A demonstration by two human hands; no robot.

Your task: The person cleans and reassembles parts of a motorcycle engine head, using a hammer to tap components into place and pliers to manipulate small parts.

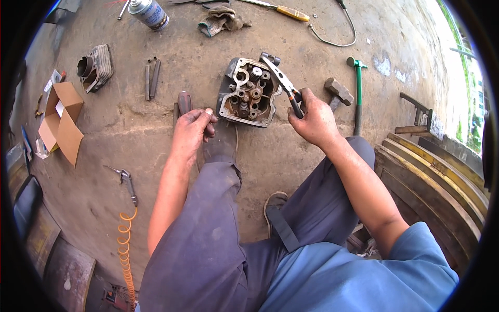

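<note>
A metal engine cylinder head (pixel 226 111) lies on the ground in front of me, its open side up, with springs and valve parts inside. My right hand (pixel 318 120) grips long-nose pliers (pixel 285 83) by their black and orange handles. The pliers' jaws lie over the cylinder head's upper right edge, next to a small dark cylindrical part (pixel 271 58). Left of the cylinder head is my left hand (pixel 191 131), its thumb and fingers pinched together; whatever they hold, if anything, is too small to tell. Just beyond it stands a screwdriver handle (pixel 184 100), partly hidden.
A hammer (pixel 339 91) and a green-handled hammer (pixel 358 86) lie to the right. At left are a finned cylinder block (pixel 99 67), metal pins (pixel 155 79), an open carton (pixel 67 112) and an air blow gun (pixel 127 184). A spray can (pixel 149 14) and glove (pixel 222 22) lie beyond.
</note>
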